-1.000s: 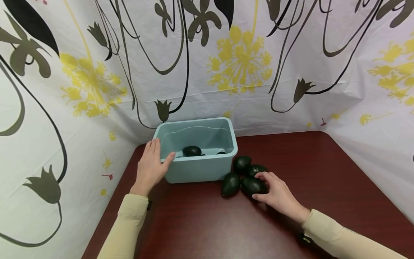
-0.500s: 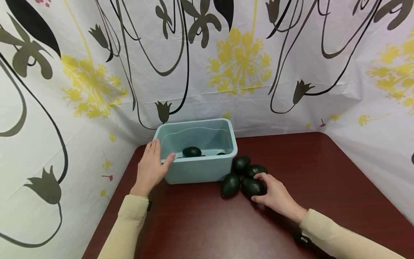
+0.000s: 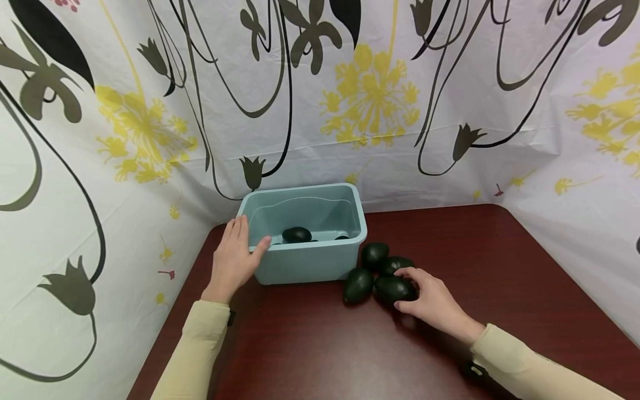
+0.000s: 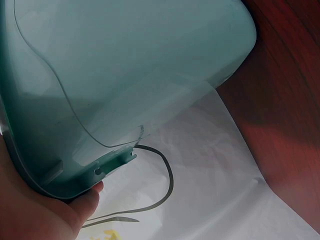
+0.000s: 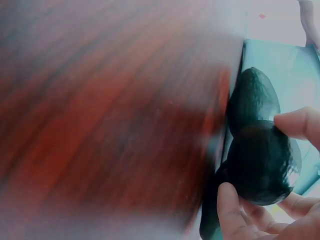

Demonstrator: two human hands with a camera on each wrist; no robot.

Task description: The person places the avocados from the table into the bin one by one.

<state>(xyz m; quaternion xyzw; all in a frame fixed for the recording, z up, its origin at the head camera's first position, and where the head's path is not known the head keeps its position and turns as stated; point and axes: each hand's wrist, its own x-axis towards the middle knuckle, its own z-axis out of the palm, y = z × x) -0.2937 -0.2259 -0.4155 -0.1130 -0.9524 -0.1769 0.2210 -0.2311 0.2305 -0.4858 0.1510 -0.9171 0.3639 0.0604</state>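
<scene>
The right hand [image 3: 440, 303] pinches the front-right avocado [image 3: 391, 289], which lies right of the blue bin [image 3: 307, 265], long axis seemingly crosswise; the farther left hand [image 3: 231, 265] rests straight-fingered against the bin's left side.

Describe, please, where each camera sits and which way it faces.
Head: on the head, facing forward and down at a pale-blue plastic bin; left hand, right hand, cream sleeves show.
Left wrist: on that wrist, facing the bin; left hand shows.
Right wrist: on that wrist, facing an oval dark-green avocado; right hand holds it.
Head and right wrist share that avocado.
</scene>
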